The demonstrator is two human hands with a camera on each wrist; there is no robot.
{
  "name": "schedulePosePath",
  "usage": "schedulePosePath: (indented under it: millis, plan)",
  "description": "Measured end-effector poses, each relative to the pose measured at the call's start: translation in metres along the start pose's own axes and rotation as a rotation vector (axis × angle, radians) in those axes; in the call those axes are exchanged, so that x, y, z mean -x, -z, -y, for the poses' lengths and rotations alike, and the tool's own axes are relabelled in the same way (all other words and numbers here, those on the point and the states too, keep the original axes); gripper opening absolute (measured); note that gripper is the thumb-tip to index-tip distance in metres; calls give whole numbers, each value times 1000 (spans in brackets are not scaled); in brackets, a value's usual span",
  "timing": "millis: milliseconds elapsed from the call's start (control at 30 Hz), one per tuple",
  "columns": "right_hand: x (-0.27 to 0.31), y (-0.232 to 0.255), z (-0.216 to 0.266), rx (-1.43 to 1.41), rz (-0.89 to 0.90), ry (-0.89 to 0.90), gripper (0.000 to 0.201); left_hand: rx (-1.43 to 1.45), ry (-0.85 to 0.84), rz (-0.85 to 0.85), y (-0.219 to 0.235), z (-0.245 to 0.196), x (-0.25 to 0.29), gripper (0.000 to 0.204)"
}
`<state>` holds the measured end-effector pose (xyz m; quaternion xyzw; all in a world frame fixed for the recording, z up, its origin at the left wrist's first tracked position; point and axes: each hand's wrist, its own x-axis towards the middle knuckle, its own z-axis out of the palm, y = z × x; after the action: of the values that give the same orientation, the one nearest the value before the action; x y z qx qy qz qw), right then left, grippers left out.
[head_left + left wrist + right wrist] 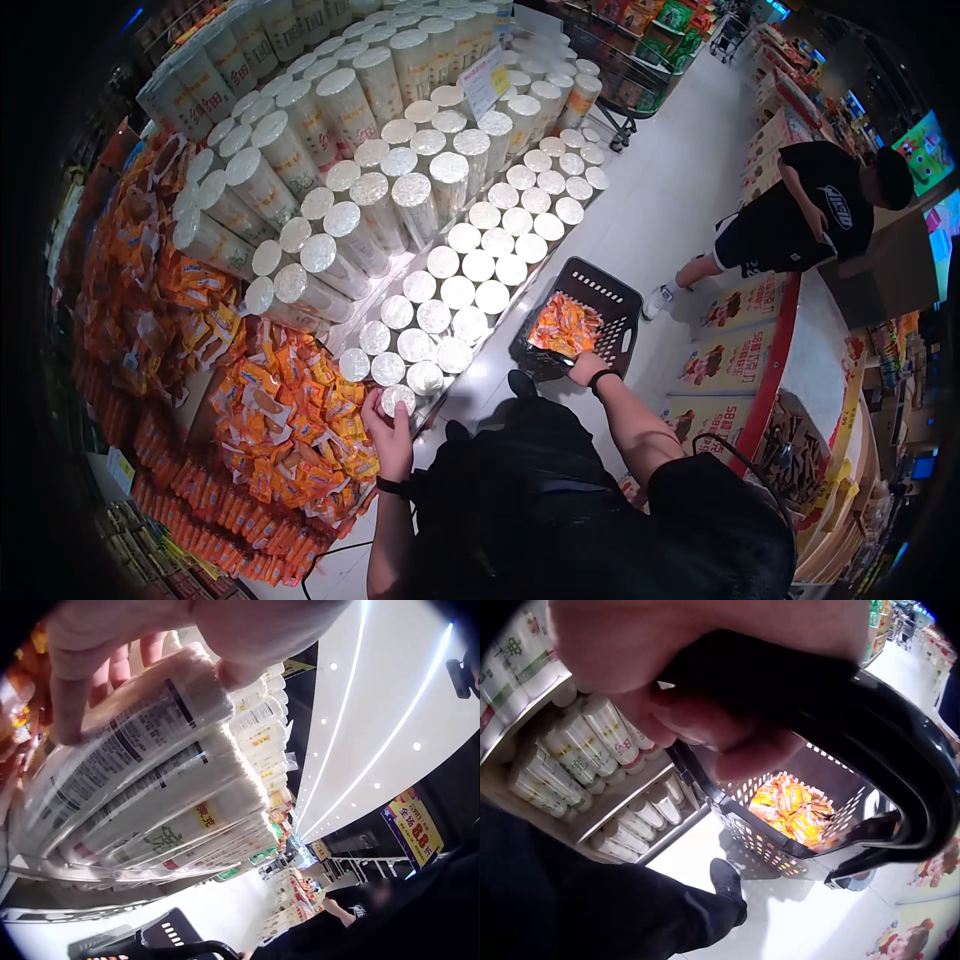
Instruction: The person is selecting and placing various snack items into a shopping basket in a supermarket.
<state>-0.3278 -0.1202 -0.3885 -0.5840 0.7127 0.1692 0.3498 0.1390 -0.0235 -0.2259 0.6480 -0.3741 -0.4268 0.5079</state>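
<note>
My left hand (392, 442) grips a white cylindrical pack (397, 400) at the near corner of the display. In the left wrist view, the fingers lie along one side of this clear-wrapped pack (131, 735) and the thumb is at its top end. The pack stands in a row with others like it, printed text on its side. Down at my right side, my right hand (586, 369) holds the black handle (922, 776) of a shopping basket (625, 300). Inside the basket lies a pile of orange-wrapped snacks (565, 325).
Taller white packs (350, 105) rise in tiers behind. Loose orange packets (290, 420) are heaped left of my left hand. Across the aisle floor (690, 130), a person in black (825, 200) stands by a counter with printed panels (735, 350). A shopping cart (615, 80) stands farther up.
</note>
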Motion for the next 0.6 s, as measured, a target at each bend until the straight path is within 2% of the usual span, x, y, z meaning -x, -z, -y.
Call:
schedulePosePath:
  millis: [100,133,200,267,300,367,400,500,600]
  plan:
    - [-3,10,-12,-38,114,90,51,-469,-203,-122,-6,-26,7,65]
    - [-7,2,-19,-106,25,154,58,-570,-255,-144,-17,-53,8,68]
    - [-2,2,-26,-170,63,181,54,-648,-292,-176,-39,-90,4,65]
    - [-14,-6,-34,-289,87,205,47,-797,-337,-188,-57,-106,-10,59]
    - [-31,-15,-40,-219,98,197,44,-859,-364,-172,-65,-110,-19,58]
    - [-49,-14,-49,-236,138,330,46,-983,-420,-140,-79,-108,-40,56]
    - [-59,-22,-56,-351,95,437,50,-1042,-387,-113,-85,-98,-48,59]
    - [-67,-12,-59,-289,105,483,49,-1306,-298,-145,-104,-73,-59,63]
    - [-65,6,-61,-234,225,485,47,-1333,-284,-154,-111,-82,-61,65]
